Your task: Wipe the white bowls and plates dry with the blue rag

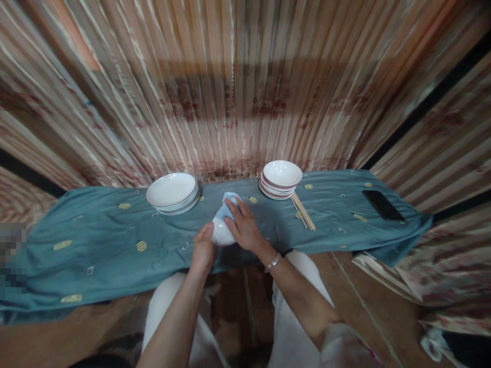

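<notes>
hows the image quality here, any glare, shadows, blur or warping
In the head view: small bright glints on the bowl stack and the held bowl; a broad dark shadow across the back curtain; overall softness, with fine detail smeared; curtain folds fanning outward, suggesting wide-angle stretch; and a pixelated patch at the left edge.

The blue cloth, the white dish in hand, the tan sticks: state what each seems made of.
Blue cloth: probably soft textile, matt, with a limp, uneven edge. White dish: likely glazed ceramic, from its glossy highlight; plastic remains possible. Tan sticks: apparently wood or bamboo, pale and dull.
</notes>
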A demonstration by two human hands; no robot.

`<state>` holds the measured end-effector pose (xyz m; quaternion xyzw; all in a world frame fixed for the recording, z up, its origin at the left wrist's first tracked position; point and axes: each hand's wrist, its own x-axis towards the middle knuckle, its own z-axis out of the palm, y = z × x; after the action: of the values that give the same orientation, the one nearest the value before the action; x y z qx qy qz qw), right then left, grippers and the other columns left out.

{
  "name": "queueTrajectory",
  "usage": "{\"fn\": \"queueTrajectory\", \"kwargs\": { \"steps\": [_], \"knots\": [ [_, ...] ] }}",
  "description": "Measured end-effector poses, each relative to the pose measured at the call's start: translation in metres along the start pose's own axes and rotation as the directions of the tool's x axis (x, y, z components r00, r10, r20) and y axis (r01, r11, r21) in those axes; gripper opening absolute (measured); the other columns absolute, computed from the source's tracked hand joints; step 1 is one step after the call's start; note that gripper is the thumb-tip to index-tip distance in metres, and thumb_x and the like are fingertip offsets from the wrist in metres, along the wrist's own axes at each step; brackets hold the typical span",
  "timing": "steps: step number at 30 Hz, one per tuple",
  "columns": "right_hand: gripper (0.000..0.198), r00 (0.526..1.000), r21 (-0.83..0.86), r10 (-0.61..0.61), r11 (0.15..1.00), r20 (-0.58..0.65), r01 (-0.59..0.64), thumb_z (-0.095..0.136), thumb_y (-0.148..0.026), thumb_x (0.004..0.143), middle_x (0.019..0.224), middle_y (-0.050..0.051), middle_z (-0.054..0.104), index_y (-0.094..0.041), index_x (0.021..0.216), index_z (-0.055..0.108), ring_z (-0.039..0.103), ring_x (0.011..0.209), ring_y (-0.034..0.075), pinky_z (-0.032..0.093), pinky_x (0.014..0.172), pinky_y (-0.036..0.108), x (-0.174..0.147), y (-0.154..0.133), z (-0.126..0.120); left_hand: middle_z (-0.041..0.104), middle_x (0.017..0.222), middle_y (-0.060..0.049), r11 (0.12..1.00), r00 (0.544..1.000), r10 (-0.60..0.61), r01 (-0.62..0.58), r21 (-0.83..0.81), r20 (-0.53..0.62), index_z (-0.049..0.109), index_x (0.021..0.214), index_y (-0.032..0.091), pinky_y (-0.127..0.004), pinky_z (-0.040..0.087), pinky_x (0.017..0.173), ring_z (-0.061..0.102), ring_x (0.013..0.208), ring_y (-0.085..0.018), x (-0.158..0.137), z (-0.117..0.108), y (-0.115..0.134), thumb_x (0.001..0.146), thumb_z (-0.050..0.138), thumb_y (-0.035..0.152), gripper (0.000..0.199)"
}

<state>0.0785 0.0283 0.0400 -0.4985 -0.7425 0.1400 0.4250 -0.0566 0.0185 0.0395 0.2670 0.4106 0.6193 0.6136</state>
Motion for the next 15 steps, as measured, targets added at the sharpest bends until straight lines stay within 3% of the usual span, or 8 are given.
{"fn": "queueTrajectory", "kwargs": {
  "steps": [2, 5, 7, 9, 12, 15],
  "knots": [
    [0.056, 0.990, 0.183, 0.136, 0.975, -0.023, -0.130, 0.034, -0.048, 0.099, 0.151, 0.010, 0.042, -0.019, 0.146, 0.042, 0.032, 0.144, 0.022, 0.025, 0.120, 0.042, 0.006, 0.016, 0.003, 0.070, 0.068, -0.002, 1.000, 1.000, -0.008, 0.008, 0.010, -0.018, 0.070, 0.073, 0.016, -0.028, 0.049, 0.070, 0.064, 0.067, -0.017, -0.001, 0.001, 0.002, 0.055, 0.085, 0.040, 0.034],
    [0.063, 0.927, 0.436, 0.373, 0.829, 0.038, -0.351, 0.034, -0.061, 0.094, 0.143, 0.010, 0.052, -0.020, 0.139, 0.052, 0.043, 0.137, 0.023, 0.027, 0.119, 0.043, 0.012, 0.039, 0.011, 0.068, 0.065, -0.001, 1.000, 0.998, -0.012, 0.013, 0.021, -0.067, 0.067, 0.070, 0.015, -0.027, 0.047, 0.067, 0.061, 0.062, -0.014, -0.002, 0.001, 0.004, 0.048, 0.087, 0.042, 0.039],
    [0.068, 0.879, 0.529, 0.466, 0.724, 0.096, -0.442, 0.035, -0.067, 0.091, 0.140, 0.010, 0.056, -0.019, 0.134, 0.057, 0.046, 0.135, 0.025, 0.028, 0.118, 0.044, 0.015, 0.048, 0.016, 0.067, 0.063, 0.001, 1.000, 0.997, -0.017, 0.019, 0.025, -0.077, 0.066, 0.069, 0.015, -0.026, 0.046, 0.065, 0.059, 0.059, -0.013, -0.003, 0.000, 0.005, 0.045, 0.087, 0.042, 0.042],
    [0.068, 0.857, 0.553, 0.504, 0.687, 0.106, -0.472, 0.035, -0.067, 0.091, 0.137, 0.010, 0.058, -0.018, 0.131, 0.059, 0.048, 0.134, 0.026, 0.029, 0.117, 0.045, 0.015, 0.051, 0.018, 0.067, 0.063, 0.001, 0.999, 0.997, -0.018, 0.020, 0.032, -0.074, 0.065, 0.069, 0.014, -0.026, 0.045, 0.065, 0.059, 0.059, -0.013, -0.003, 0.000, 0.006, 0.044, 0.087, 0.042, 0.043],
    [0.062, 0.887, 0.476, 0.461, 0.776, 0.018, -0.413, 0.036, -0.062, 0.093, 0.135, 0.010, 0.059, -0.020, 0.133, 0.057, 0.050, 0.131, 0.026, 0.033, 0.116, 0.045, 0.011, 0.045, 0.016, 0.066, 0.063, 0.000, 0.998, 0.998, -0.001, 0.005, 0.061, -0.064, 0.065, 0.070, 0.014, -0.028, 0.046, 0.068, 0.062, 0.066, -0.016, -0.004, 0.000, 0.006, 0.045, 0.086, 0.043, 0.044],
    [0.057, 0.962, 0.258, 0.268, 0.934, -0.054, -0.246, 0.037, -0.053, 0.096, 0.143, 0.011, 0.050, -0.021, 0.141, 0.047, 0.042, 0.137, 0.024, 0.030, 0.117, 0.043, 0.004, 0.026, 0.007, 0.066, 0.064, -0.001, 0.996, 1.000, 0.009, -0.006, 0.090, -0.028, 0.066, 0.072, 0.015, -0.030, 0.047, 0.073, 0.065, 0.075, -0.020, -0.003, 0.001, 0.004, 0.048, 0.084, 0.045, 0.043]
  ]
}}
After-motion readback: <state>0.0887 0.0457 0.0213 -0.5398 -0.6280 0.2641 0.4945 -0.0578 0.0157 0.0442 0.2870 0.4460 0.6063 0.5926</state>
